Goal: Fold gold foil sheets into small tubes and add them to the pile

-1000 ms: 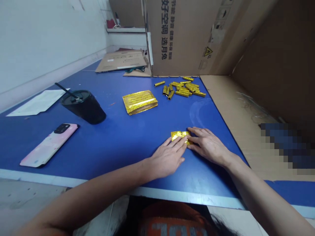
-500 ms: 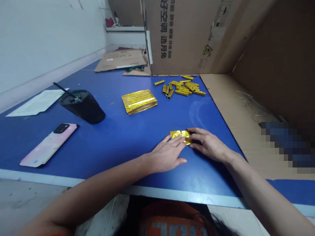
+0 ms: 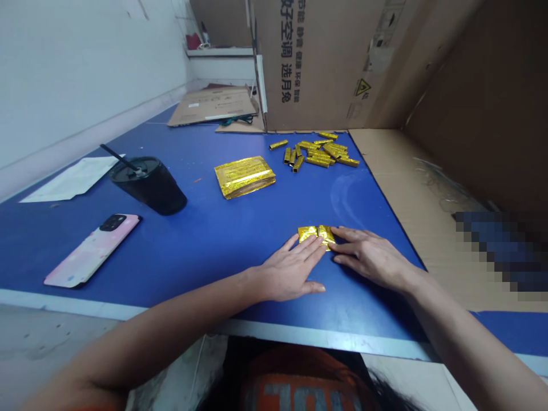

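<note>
Flat on the blue table (image 3: pixel 274 308) lies a small sheet of gold foil paper (image 3: pixel 307 232), creased across its middle. My left hand (image 3: pixel 295 268) presses on its near left part with the fingers stretched out, hiding some of it. At the sheet's right edge, my right hand (image 3: pixel 368 251) rests its fingertips, fingers apart. Farther off sits a stack of gold foil sheets (image 3: pixel 245 176). Several small folded gold foil tubes (image 3: pixel 317 154) lie in a loose pile beyond my hands.
To the left stand a black tumbler with a straw (image 3: pixel 149 185) and a phone in a pink case (image 3: pixel 92 251). White paper (image 3: pixel 68 180) lies behind them. Tall cardboard (image 3: pixel 325 68) walls off the back, with flat cardboard (image 3: pixel 214 105) at the back left.
My right hand's fingers have shifted slightly right along the sheet's edge and spread apart a little. My left hand stays pressed on the foil. The view has moved slightly.
</note>
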`<action>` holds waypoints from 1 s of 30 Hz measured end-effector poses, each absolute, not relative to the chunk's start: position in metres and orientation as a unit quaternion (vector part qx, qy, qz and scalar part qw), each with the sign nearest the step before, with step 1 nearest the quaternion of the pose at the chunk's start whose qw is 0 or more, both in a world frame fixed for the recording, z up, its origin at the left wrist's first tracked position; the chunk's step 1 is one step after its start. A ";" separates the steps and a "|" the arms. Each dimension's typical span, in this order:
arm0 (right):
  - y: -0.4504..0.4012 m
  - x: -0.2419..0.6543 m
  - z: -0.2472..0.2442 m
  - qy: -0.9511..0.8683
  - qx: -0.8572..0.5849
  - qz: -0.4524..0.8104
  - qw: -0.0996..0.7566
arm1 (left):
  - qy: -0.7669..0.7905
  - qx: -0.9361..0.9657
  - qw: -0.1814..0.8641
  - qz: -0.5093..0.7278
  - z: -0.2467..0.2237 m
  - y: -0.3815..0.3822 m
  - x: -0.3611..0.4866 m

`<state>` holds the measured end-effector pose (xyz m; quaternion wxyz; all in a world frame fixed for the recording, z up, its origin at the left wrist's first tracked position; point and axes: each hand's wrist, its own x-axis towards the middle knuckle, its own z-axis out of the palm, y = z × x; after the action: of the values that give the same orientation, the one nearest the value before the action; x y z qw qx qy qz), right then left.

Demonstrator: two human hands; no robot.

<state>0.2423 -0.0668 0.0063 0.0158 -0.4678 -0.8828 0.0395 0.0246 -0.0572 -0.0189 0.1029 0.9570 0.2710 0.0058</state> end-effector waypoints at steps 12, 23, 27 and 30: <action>-0.086 0.248 -0.011 -0.848 -0.512 0.015 0.136 | 0.273 0.957 0.090 0.031 -0.021 -0.058 0.024; -0.062 0.238 -0.013 -0.886 -0.443 -0.024 0.136 | 0.283 0.950 0.128 0.043 -0.015 -0.053 0.025; -0.064 0.234 -0.011 -0.878 -0.460 -0.025 0.130 | 0.305 0.942 0.124 0.066 -0.011 -0.051 0.029; -0.062 0.233 -0.010 -0.868 -0.478 -0.004 0.133 | 0.307 0.942 0.121 0.064 -0.010 -0.052 0.032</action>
<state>0.2325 -0.0618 -0.0099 0.1333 -0.4785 -0.8679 -0.0037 0.0322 -0.0521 -0.0097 0.1206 0.9419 0.3070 0.0636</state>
